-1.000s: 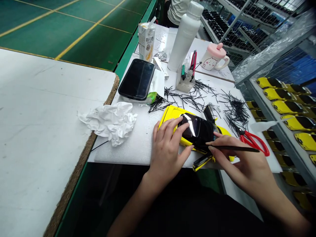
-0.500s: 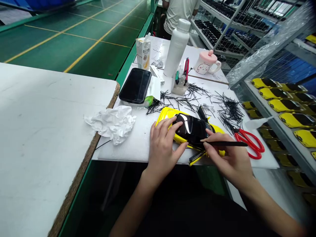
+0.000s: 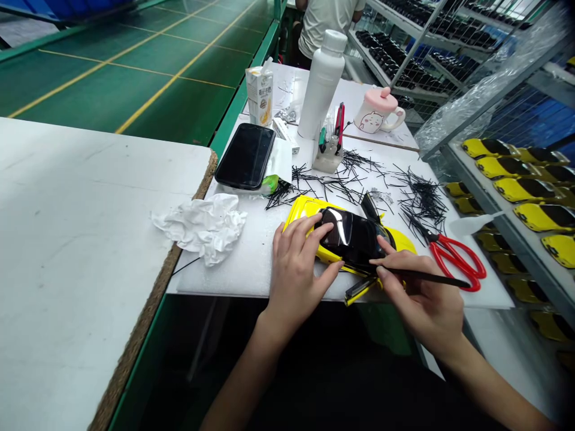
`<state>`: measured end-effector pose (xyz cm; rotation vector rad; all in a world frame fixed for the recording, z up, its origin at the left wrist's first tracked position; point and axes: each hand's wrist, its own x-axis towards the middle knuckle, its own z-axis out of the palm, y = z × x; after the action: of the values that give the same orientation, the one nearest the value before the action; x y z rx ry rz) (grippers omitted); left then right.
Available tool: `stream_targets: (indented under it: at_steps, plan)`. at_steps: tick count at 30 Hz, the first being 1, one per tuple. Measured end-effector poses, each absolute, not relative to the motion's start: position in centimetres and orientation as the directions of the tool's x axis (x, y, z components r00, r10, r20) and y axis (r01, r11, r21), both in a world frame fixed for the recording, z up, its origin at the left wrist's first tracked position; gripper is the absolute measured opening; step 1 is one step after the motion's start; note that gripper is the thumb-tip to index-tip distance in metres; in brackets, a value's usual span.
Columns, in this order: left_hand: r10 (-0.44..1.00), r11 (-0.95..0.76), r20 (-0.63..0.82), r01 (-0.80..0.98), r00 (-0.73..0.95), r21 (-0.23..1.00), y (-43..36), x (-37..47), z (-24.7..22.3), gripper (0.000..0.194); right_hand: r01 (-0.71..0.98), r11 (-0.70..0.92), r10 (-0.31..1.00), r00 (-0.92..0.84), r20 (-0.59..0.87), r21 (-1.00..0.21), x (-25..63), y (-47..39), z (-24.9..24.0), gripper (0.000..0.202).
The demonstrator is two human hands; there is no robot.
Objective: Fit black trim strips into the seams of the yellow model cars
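A yellow model car (image 3: 305, 206) with a glossy black roof (image 3: 354, 236) lies on the white foam-topped table, its doors swung out on both sides. My left hand (image 3: 299, 257) holds the car at one end, fingers over the body and fingertips on the black roof, thumb along the near side. Between the thumb and fingers of my right hand (image 3: 420, 293) is a slim black stick-like tool (image 3: 433, 276). Its tip is at the near edge of the roof, by the open near door (image 3: 359, 290); exact contact is too small to tell.
Red-handled scissors (image 3: 458, 257) lie right of the car. Black strips (image 3: 422, 197) are scattered behind it. Crumpled tissue (image 3: 204, 227), a phone (image 3: 246, 157), a drink carton (image 3: 259, 96), a white bottle (image 3: 322, 84), a tool holder (image 3: 327, 158) and a mug (image 3: 377, 111) stand around. Racks hold yellow cars (image 3: 516, 187).
The black tool's rear end has swung lower and to the right, and my right hand has shifted slightly right along the roof edge. My left hand stays on the car.
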<state>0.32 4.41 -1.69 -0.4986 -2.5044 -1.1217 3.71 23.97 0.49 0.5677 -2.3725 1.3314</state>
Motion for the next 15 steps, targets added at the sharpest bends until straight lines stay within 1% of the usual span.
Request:
stream_targets:
  at_steps: [7, 10, 15]
  plan:
    - [0.176, 0.618, 0.439, 0.446, -0.881, 0.648, 4.27, 0.35, -1.61, 0.047, -0.527, 0.462, -0.183, -0.844, 0.504, -0.713, 3.61, 23.53, 1.04, 0.039]
    - [0.174, 0.615, 0.445, 0.45, -0.879, 0.648, 4.26, 0.32, -1.6, 0.047, -0.519, 0.452, -0.156, -0.847, 0.509, -0.725, 3.58, 23.45, 1.09, 0.04]
    - [0.168, 0.611, 0.446, 0.448, -0.879, 0.653, 4.28, 0.31, -1.59, 0.046, -0.566, 0.418, -0.166, -0.816, 0.553, -0.71, 3.53, 23.72, 0.61, 0.045]
